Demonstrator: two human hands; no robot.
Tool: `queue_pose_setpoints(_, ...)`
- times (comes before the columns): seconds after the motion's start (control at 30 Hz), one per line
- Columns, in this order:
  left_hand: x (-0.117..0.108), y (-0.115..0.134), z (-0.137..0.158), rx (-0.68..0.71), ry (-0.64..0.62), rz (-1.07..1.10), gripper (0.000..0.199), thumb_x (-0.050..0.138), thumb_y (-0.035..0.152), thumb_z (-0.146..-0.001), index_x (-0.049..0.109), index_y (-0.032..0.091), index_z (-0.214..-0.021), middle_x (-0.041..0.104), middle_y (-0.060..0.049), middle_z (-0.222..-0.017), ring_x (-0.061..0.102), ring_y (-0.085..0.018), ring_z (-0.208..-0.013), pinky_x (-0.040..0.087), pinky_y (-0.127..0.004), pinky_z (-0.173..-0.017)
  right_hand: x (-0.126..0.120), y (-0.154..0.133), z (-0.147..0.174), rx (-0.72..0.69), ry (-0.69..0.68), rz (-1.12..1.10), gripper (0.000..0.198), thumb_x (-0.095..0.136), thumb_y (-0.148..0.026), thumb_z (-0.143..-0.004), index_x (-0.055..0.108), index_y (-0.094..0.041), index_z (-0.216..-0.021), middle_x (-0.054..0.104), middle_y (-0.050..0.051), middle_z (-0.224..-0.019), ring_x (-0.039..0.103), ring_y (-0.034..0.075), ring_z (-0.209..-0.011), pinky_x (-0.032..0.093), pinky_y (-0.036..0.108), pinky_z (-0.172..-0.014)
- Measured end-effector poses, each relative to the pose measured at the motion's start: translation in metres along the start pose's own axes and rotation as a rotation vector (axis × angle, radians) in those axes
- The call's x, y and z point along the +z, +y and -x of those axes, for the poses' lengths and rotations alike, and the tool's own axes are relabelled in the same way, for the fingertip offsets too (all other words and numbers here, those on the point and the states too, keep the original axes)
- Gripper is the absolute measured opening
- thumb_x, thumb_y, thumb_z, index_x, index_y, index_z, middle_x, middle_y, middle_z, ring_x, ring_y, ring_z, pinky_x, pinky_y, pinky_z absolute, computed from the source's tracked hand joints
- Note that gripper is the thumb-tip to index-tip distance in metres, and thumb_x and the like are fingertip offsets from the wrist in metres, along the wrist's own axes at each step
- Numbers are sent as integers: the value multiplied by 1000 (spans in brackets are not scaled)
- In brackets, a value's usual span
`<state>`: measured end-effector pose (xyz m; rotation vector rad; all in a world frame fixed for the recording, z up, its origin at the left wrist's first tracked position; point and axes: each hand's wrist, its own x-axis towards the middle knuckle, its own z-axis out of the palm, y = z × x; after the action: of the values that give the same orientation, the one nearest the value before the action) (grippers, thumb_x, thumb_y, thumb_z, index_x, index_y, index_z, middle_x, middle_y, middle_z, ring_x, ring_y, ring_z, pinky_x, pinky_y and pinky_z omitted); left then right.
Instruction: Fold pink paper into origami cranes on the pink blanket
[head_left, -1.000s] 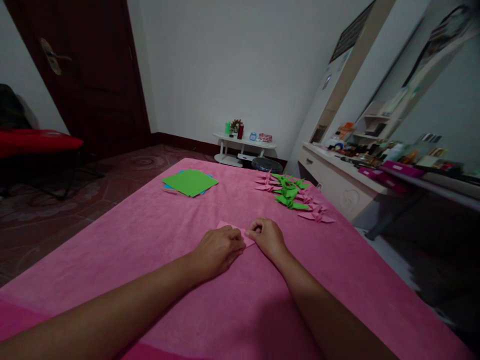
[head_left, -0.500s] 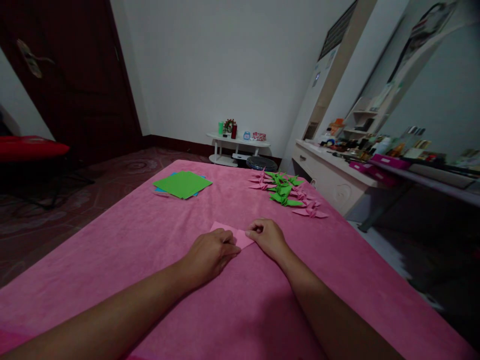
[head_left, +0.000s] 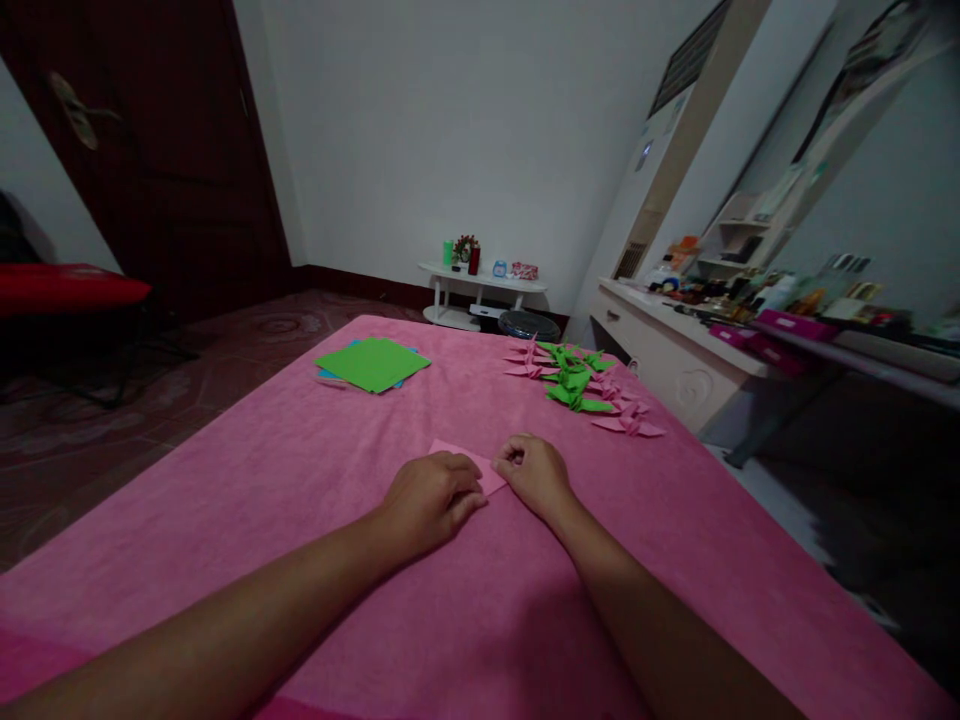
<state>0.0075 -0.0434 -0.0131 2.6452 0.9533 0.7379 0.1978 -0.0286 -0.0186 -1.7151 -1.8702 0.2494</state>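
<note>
1. At far left, a red seat (head_left: 67, 288) stands on the tiled floor, with a dark wooden door (head_left: 150, 180) behind it.
2. A pink cloth (head_left: 285, 480) covers the broad surface in front of the person; its plain, soft spread seems to serve as the place to work.
3. Toward its far left lies a loose paper stack (head_left: 373, 364), green on top, with blue and paler edges showing beneath. It sits well apart from both hands, probably to be within reach yet out of their way.
4. The left hand (head_left: 433, 500) lies knuckles up, fingers bent, over part of the pink paper (head_left: 491, 480). It appears to press the sheet down to steady it; whether the hidden fingertips also grip, I cannot tell.
5. That paper, already folded, lies on the cloth between the two hands, in front of the person, likely so both can work it against a flat support.
6. The right hand (head_left: 534, 475) has thumb and forefinger pinched together at the paper's right edge, apparently for fine control.
7. Beyond, at far right, folded paper birds (head_left: 576, 388) in pink and green cluster with wings spread, presumably set aside where arms won't crush them.
8. Rightmost, a dressing table (head_left: 675, 345) carries crowded bottles.
</note>
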Motion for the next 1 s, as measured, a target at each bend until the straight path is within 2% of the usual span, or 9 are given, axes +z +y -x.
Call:
queue_pose_setpoints(0.13,2,-1,-7,-100,15,5,16,54,29,-83,66,20,-86,66,-3,-85,60,-16,-79,44,-25,-68,2,1,-1,-9,-4,5,5,63,-22,-68,64,-21,-63,64,-1,-70,55,12,-62,36,22,-56)
queue_pose_setpoints(0.27,2,-2,-9,-42,-21,-66,19,56,26,-82,67,27,-97,64,-1,-95,60,-15,-82,42,-24,-67,4,4,0,-18,-4,-11,4,63,-22,-69,64,-21,-65,64,-1,-71,54,12,-63,36,22,-58)
queue_pose_setpoints(0.4,3,-4,-7,4,-39,-128,22,50,28,-86,69,32,-97,62,0,-107,60,-14,-86,43,-24,-68,-1,11,2,-53,-7,-41,8,67,-28,-68,63,-21,-69,62,-2,-74,54,12,-66,36,21,-60)
queue_pose_setpoints(0.63,2,-13,-9,34,-99,-111,23,52,37,-86,67,33,-102,63,1,-105,61,-15,-89,44,-25,-69,-19,32,3,-7,-49,7,17,71,-29,-63,58,-19,-65,58,-3,-69,50,11,-63,32,21,-56)
queue_pose_setpoints(0.87,-4,-31,-17,72,-213,86,29,62,39,-78,67,31,-105,61,-1,-109,58,-16,-95,43,-25,-79,-21,35,3,8,-104,-48,10,68,-23,-66,60,-18,-69,58,-4,-66,51,11,-62,32,22,-56)
queue_pose_setpoints(1.0,-4,-41,-26,29,-282,230,35,71,39,-68,70,29,-102,60,-2,-105,58,-16,-92,43,-23,-80,-22,18,13,-140,-23,85,6,63,-14,-72,64,-20,-71,60,-1,-74,53,13,-72,33,25,-66)
